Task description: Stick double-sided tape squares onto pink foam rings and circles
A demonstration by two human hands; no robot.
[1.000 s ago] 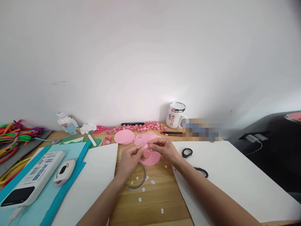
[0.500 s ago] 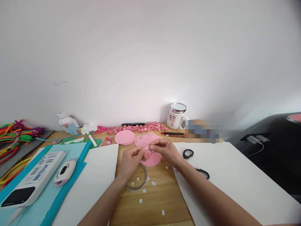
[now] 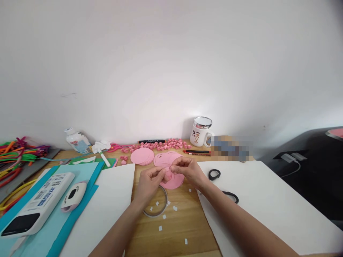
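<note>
Between my two hands is a small curled piece of pink paper, partly covered by the fingers. My left hand pinches its left side with thumb and forefinger. On the other side, my right hand has its fingertips closed on the paper's upper right edge. Beneath the hands lie pink paper pieces with a cut spiral look. A stack of pink paper circles sits just beyond my left hand. Close below that hand, a roll of tape lies flat on the wooden table.
Small white squares are scattered nearby. Rolled pink paper flowers line the wall. A white mug stands behind pencils. Black-handled scissors rest by my right forearm. Left are a power bank, a bottle and pipe cleaners.
Almost nothing differs. Both hands keep their pinch on the pink paper, with only a slight shift at the fingertips.
</note>
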